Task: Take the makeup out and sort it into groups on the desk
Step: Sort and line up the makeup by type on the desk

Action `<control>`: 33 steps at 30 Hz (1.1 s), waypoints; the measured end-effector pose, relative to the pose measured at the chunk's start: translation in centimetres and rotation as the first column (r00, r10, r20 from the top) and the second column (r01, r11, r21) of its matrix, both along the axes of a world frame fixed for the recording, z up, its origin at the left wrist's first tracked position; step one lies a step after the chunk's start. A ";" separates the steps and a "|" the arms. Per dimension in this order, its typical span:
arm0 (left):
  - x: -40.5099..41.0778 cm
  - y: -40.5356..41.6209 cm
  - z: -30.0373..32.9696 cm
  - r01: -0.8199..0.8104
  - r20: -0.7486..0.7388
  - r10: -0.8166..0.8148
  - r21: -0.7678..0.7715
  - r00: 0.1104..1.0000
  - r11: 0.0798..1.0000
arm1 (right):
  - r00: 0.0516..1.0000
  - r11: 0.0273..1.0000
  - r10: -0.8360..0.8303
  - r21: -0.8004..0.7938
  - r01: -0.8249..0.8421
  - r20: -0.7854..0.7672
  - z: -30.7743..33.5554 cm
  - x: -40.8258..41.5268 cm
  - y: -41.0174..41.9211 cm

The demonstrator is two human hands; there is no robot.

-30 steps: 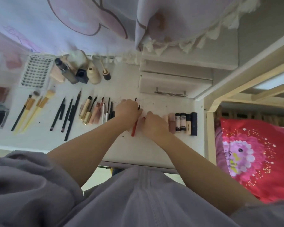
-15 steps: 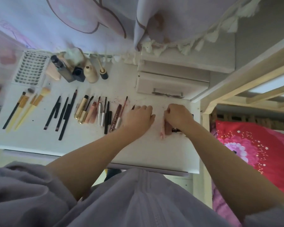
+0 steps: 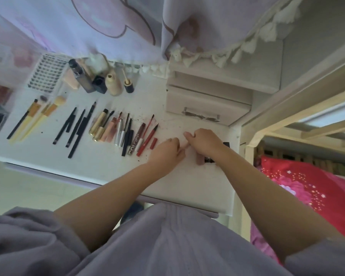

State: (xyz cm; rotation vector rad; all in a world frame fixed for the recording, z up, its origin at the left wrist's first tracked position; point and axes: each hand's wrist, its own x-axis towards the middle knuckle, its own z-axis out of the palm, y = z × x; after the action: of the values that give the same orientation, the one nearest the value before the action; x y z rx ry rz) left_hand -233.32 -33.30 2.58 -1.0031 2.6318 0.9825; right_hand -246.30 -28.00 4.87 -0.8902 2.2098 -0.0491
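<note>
Both hands are working at the right end of the desk [image 3: 108, 168], and the crowding there is the risk. The right hand [image 3: 204, 143] is lying curled over a short row of lipsticks [image 3: 200, 160], and whether it is actually gripping 1 I cannot tell, since its fingers are hiding the tubes. The left hand [image 3: 165, 151] is resting beside it with fingers loosely bent; it seems to be holding nothing, though its fingertips are touching the right hand. A careless nudge could be sending those small round tubes rolling toward the desk's near edge, or back into the red liner pen [image 3: 146, 139] and its loose red cap [image 3: 153, 142] just to the left.

The makeup is lying in tidy groups: yellow-handled brushes [image 3: 36, 116] far left, black pencils [image 3: 76, 128] next, then gold and silver mascara tubes [image 3: 110, 128], with bottles [image 3: 100, 80] standing behind. Reddish smudges and dark crumbs are marking the white surface.
</note>
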 end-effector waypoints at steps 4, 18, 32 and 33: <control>2.5 -1.5 1.5 0.042 -0.147 -0.036 0.037 0.988 0.998 | 0.968 0.989 -0.140 -0.020 0.147 0.207 1.9 0.2 0.5; 3.6 -2.1 4.1 0.491 0.105 -0.484 -0.061 0.869 0.869 | 0.777 0.971 -0.044 -0.155 0.181 0.628 3.4 3.0 3.5; 3.1 -4.0 2.1 0.239 -0.018 -0.244 0.287 0.970 0.928 | 0.800 0.931 -0.190 -0.155 0.332 0.569 2.9 -0.1 6.4; 2.8 -4.4 2.0 0.185 -0.040 -0.182 0.301 0.983 0.936 | 0.777 0.918 -0.219 -0.145 0.369 0.590 2.8 -0.2 6.2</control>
State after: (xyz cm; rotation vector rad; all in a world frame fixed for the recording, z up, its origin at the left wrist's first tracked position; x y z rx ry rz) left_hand -230.55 -37.74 4.58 -0.6695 2.4256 1.2959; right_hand -246.54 -21.83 7.64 -0.5435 1.7678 -0.6815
